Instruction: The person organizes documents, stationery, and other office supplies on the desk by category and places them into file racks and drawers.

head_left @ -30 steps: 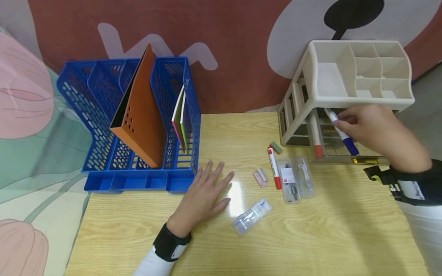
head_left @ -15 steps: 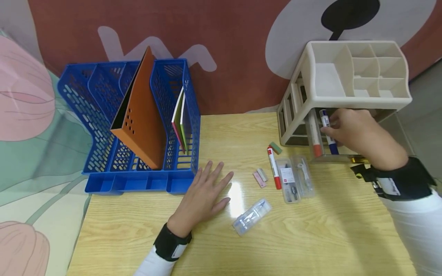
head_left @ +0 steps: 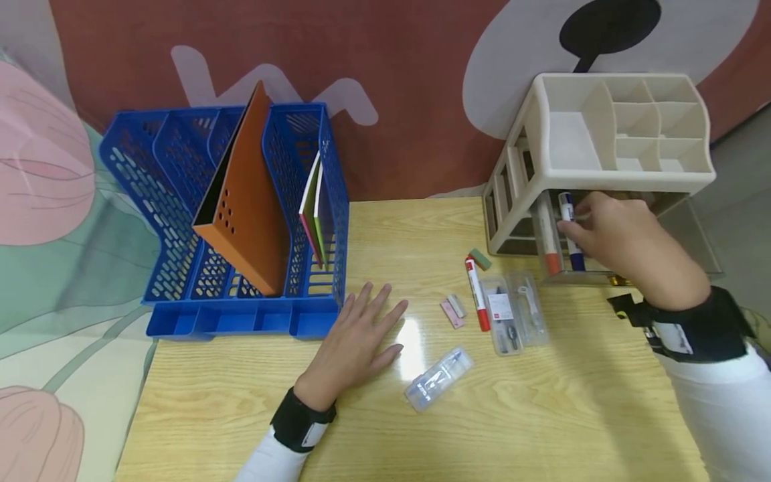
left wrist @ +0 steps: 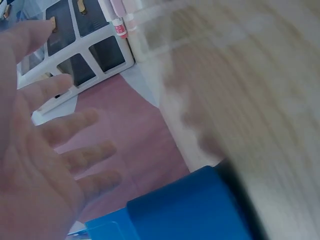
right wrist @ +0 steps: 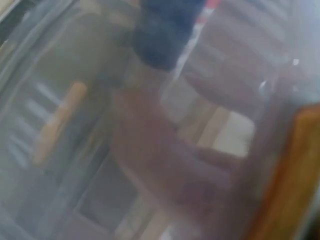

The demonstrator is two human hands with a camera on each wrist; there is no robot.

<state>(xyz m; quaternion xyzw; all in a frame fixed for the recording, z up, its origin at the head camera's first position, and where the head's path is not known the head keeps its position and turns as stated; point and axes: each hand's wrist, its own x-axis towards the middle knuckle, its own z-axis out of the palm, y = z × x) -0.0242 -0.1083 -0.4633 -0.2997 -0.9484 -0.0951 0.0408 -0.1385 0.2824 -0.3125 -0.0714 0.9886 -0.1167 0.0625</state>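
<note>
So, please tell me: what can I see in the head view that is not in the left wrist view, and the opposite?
Only the head view shows the orange folder and the thin books.

Only the left wrist view shows the palm side of the left hand.

Both show the left hand, the blue rack, the white drawer box and the table.

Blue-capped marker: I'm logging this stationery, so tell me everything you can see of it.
The blue-capped marker looks like plastic: white printed barrel, dark blue cap at the end nearer the drawer front, blue far tip. It sits lengthwise inside the pulled-out clear drawer, right of a red-capped marker. The right hand's thumb crosses its middle, hiding part; whether it is gripped is unclear.
</note>
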